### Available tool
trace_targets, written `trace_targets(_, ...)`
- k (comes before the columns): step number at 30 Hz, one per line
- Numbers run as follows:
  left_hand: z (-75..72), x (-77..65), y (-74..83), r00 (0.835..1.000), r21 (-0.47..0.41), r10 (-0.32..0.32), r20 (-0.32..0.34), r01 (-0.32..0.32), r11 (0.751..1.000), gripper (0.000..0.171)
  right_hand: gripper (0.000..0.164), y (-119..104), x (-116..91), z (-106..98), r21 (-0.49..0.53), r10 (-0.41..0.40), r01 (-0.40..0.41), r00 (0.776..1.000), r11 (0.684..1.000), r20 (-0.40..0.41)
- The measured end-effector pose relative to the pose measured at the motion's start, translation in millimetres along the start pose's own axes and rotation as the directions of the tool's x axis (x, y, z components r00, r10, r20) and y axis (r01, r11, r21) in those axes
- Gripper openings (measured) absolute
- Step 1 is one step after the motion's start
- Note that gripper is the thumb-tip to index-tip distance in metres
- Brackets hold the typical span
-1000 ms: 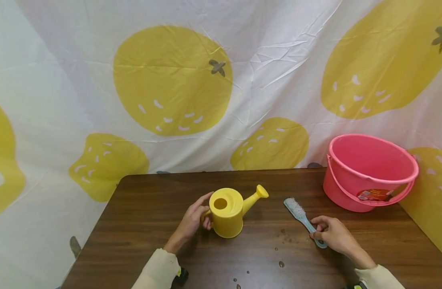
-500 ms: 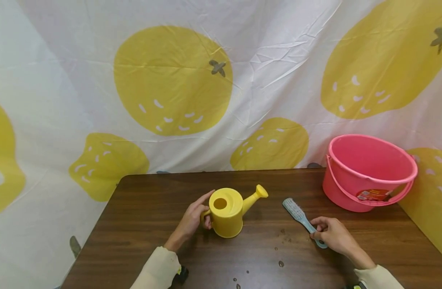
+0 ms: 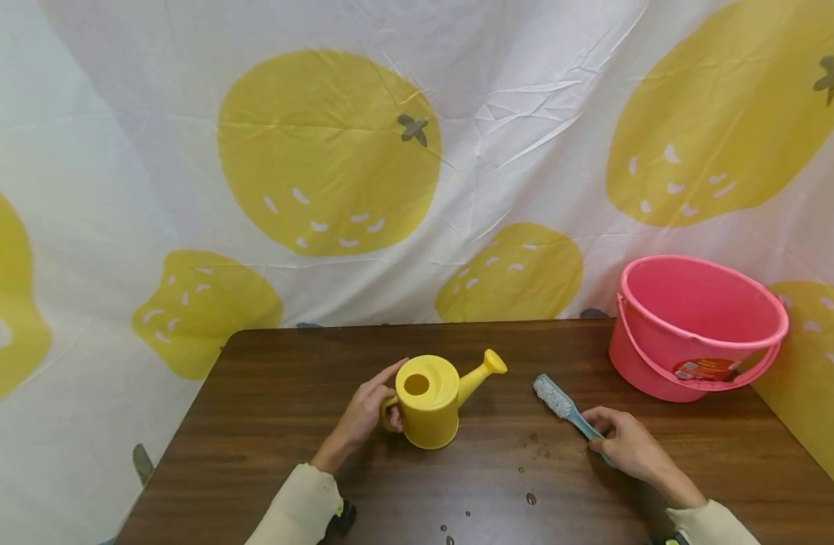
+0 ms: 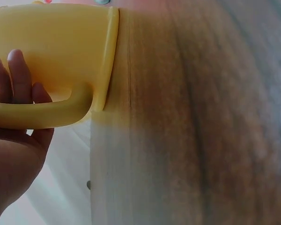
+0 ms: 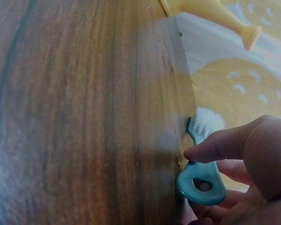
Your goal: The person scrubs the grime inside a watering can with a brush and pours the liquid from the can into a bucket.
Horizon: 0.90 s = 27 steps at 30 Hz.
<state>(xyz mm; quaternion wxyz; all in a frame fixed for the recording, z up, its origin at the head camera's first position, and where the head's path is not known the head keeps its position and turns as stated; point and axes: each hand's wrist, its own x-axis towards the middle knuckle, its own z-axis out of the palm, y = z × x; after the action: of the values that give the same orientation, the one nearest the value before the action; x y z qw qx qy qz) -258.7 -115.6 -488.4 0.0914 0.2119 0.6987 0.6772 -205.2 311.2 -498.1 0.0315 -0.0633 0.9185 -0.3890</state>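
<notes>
A yellow watering can (image 3: 427, 412) stands upright mid-table, its spout pointing right. My left hand (image 3: 364, 415) holds it at the handle, with one finger reaching up against its back rim. In the left wrist view, several fingers (image 4: 21, 77) pass behind the handle (image 4: 42, 115) and lie near the can's body. Over on the right, my right hand (image 3: 624, 443) pinches the handle of a blue-green scrubbing brush (image 3: 580, 424) between thumb and fingers. Its white bristles (image 3: 553, 395) face up toward the head camera. Whether the brush touches the table I cannot tell.
A pink bucket (image 3: 689, 359) with its handle hanging at the front stands at the table's back right. Water drops (image 3: 530, 499) dot the dark wood table (image 3: 287, 393). Behind the table hangs a white cloth (image 3: 512, 174) printed with yellow fruit.
The brush has turned about its long axis in my right hand, so its bristles face upward more and its handle shows edge-on. My left hand and the watering can have stayed put.
</notes>
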Motion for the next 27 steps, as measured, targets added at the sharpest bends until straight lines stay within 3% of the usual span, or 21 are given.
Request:
trace_targets(19, -2.9, -0.4, -2.9, 0.999, 0.005, 0.042, 0.015, -0.042, 0.999, 0.054, 0.023, -3.8, -3.1, -0.6, -0.035, -0.107, 0.106, 0.994, 0.994, -0.027)
trace_targets(27, -3.4, 0.5, -3.4, 0.999, -0.008, 0.034, 0.034, -0.034, 0.999, 0.056, 0.026, -6.8, -2.2, -0.1, -0.059, -0.12, 0.114, 0.987, 0.992, -0.107)
